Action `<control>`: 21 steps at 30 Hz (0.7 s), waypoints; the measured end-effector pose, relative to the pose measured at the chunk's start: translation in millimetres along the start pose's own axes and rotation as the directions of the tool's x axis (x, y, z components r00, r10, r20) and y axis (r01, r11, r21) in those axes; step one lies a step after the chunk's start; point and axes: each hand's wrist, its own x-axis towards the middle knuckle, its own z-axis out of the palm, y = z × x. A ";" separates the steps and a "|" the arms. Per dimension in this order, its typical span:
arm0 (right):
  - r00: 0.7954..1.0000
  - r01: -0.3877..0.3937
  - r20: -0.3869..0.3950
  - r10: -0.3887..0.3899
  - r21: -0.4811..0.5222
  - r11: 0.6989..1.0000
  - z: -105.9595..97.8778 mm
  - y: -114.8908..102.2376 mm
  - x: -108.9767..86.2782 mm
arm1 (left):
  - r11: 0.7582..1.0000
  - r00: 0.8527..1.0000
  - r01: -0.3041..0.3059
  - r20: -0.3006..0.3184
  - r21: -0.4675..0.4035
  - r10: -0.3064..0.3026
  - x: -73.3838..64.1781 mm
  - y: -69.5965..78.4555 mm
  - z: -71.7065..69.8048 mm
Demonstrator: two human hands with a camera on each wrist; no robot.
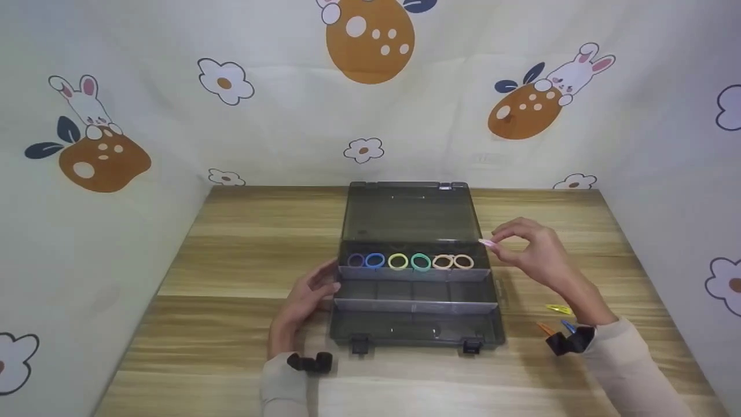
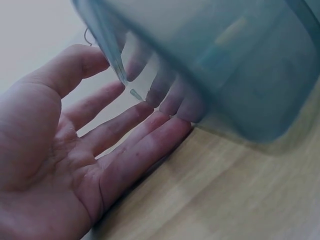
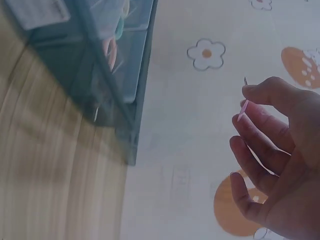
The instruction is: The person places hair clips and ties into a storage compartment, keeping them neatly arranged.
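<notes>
A dark see-through divided box [image 1: 417, 339] lies with its lid [image 1: 411, 214] raised at the back. Ring-shaped hair ties stand in a row in its back section, among them a blue hair tie [image 1: 375, 260], a yellow hair tie [image 1: 397, 262] and a green hair tie [image 1: 421, 262]. My left hand [image 1: 307, 295] rests at the box's left side, its extended fingertips [image 2: 142, 107] against the wall. Between thumb and index finger, my right hand [image 1: 535, 252] pinches a small pink hair clip [image 3: 243, 110], held up beside the box's back right corner.
Right of the box, a yellow hair clip [image 1: 558, 309], an orange hair clip [image 1: 545, 329] and a blue hair clip [image 1: 568, 326] lie near my right wrist. The wooden table [image 1: 231, 260] meets a patterned cloth wall [image 1: 289, 127] at the back and both sides.
</notes>
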 end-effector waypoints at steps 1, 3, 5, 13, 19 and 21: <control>1.000 0.005 0.003 -0.005 0.006 1.000 1.4 -3.0 2.0 | 1.000 1.000 -0.001 -0.002 0.001 0.001 0.2 0.1 0.0; 1.000 0.010 0.002 -0.010 0.018 1.000 4.1 -8.6 5.9 | 1.000 1.000 -0.005 0.002 0.003 0.005 0.1 0.0 -0.1; 1.000 0.018 -0.004 -0.018 0.036 0.999 7.1 -13.8 9.6 | 1.000 1.000 -0.005 0.006 0.004 0.005 -0.8 0.3 -0.6; 0.999 0.016 0.040 -0.021 0.121 0.993 20.7 -38.2 21.3 | 1.000 0.996 -0.017 0.091 -0.021 0.019 -4.0 1.3 -6.7; 0.998 0.044 0.038 -0.051 0.161 0.986 38.8 -54.7 27.7 | 0.999 0.980 -0.050 0.194 -0.014 0.052 -4.9 -0.5 -10.9; 0.997 0.058 0.035 -0.065 0.175 0.983 46.2 -58.8 29.9 | 0.999 0.977 -0.051 0.205 -0.002 0.050 -4.9 0.3 -11.4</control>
